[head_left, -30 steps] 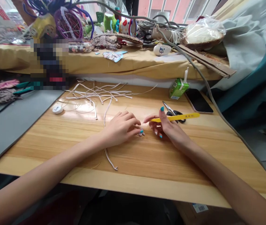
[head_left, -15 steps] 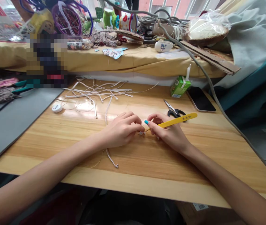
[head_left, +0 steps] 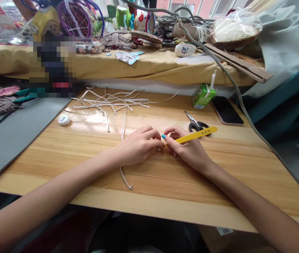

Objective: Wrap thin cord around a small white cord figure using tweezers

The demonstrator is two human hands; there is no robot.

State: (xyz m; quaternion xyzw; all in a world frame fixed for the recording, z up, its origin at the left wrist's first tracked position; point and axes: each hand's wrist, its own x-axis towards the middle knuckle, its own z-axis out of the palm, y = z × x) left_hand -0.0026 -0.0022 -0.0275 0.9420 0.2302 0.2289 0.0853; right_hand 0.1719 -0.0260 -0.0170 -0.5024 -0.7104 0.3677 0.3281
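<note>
My left hand (head_left: 138, 146) rests on the wooden table (head_left: 60, 151) with its fingers curled and pinched on a tiny bead-like piece (head_left: 159, 149), too small to name. A white cord (head_left: 124, 177) runs out from under this hand toward the front edge. My right hand (head_left: 187, 147) is closed on a yellow-handled tool (head_left: 197, 135), held like a pen, its tip meeting the small piece between the two hands. The fingertips of both hands nearly touch.
Loose white strips (head_left: 107, 103) lie at the back of the table, with a white tape roll (head_left: 64, 119) left. Scissors (head_left: 197, 123), a green juice box (head_left: 203, 96) and a phone (head_left: 226, 110) sit back right. A cluttered shelf (head_left: 149, 65) rises behind; a grey mat (head_left: 12, 133) lies left.
My right hand closed from a spread-finger hold into a pen grip on the yellow tool and moved left to meet my left hand. The left hand barely shifted.
</note>
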